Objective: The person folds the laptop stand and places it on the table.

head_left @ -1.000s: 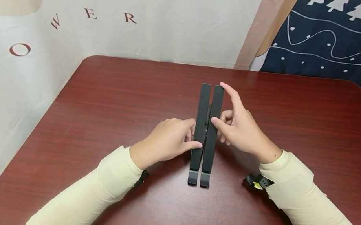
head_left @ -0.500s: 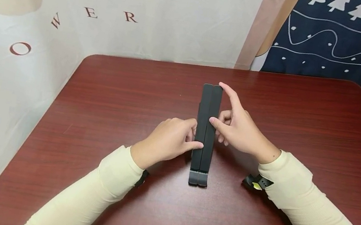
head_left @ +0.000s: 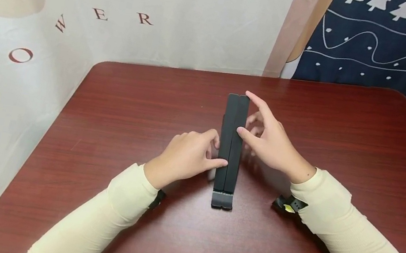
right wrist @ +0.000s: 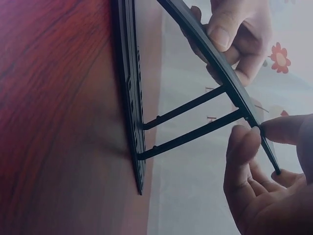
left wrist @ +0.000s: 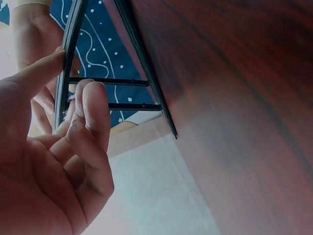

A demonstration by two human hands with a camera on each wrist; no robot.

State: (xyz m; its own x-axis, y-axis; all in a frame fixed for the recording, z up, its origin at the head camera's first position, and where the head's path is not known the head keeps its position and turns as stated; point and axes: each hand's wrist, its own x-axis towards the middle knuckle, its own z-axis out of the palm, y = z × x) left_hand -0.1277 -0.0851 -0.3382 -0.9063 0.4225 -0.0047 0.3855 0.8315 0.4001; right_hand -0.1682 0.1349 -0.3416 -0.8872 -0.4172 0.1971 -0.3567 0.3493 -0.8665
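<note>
- The black folding laptop stand (head_left: 226,139) is on the counter (head_left: 142,103), right in front of me. It stands up tall, and its two long top bars (head_left: 233,167) lie side by side with just a thin line between them.
- My left hand (head_left: 186,155) holds the left bar. The thumb is on top and the fingers bend down beside it.
- My right hand (head_left: 274,143) pinches the right bar, farther from me. The thumb is on top, and the pointing finger stretches to the far end.
- I think the stand is light, because the bars are so thin. A small push should be enough.
- The bars look hard and stiff, so I don't think they will bend or squash. I can't tell if they are metal or plastic.
- They look smooth, so they might slip a little.
- Thin legs (right wrist: 190,135) join the top bars to the bottom bars (right wrist: 131,117). They seem to turn at joints, so the stand may wobble if I hold just one side.
- The best place to hold is the long outside edges, one hand on each.
- The joints could nip my fingers.
- The little bent lips (head_left: 222,201) at the near end look like a poor handle.
</note>
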